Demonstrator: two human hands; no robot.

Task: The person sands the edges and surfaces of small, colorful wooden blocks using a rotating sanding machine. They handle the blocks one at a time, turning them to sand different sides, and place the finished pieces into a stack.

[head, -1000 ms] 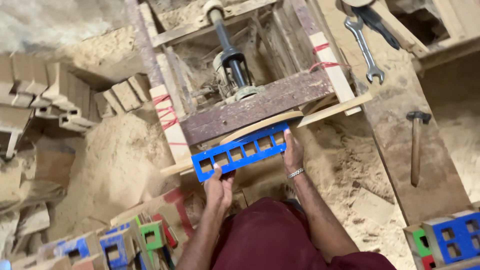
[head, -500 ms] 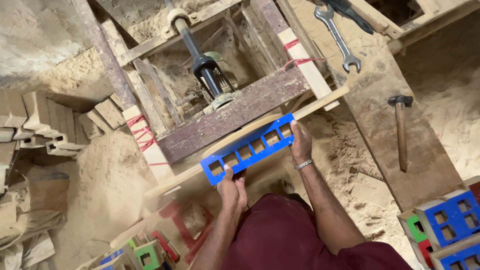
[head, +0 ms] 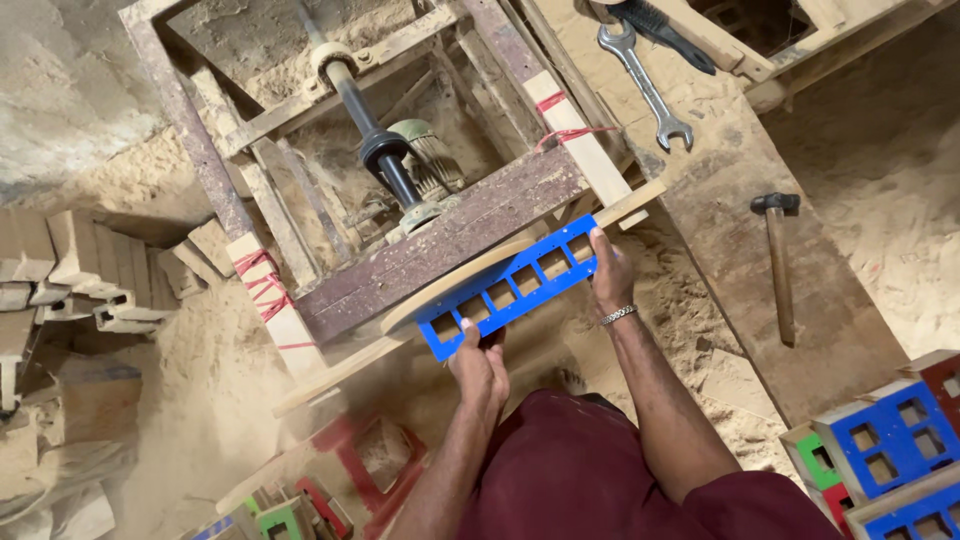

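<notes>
Blue wooden strip [head: 510,284] w/ row of square cut-outs sits tilted against the round sanding disc [head: 455,280] at near edge of the machine frame [head: 440,245]. Left hand [head: 478,365] has its fingers closed on strip's near-left end; right hand [head: 610,272] grips the far-right end, bracelet on wrist. Motor & shaft [head: 385,165] behind. Right on the bench [head: 750,260]: hammer [head: 778,265], spanner [head: 645,85]. Sawdust all over the floor; painted blocks [head: 885,440] near right.

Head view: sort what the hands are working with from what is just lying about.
In use:
- blue wooden strip with square cut-outs
- left hand
- right hand
- round sanding disc

Lying about:
- steel spanner
- wooden-handled hammer
- painted blocks
- bare wooden offcuts
</notes>
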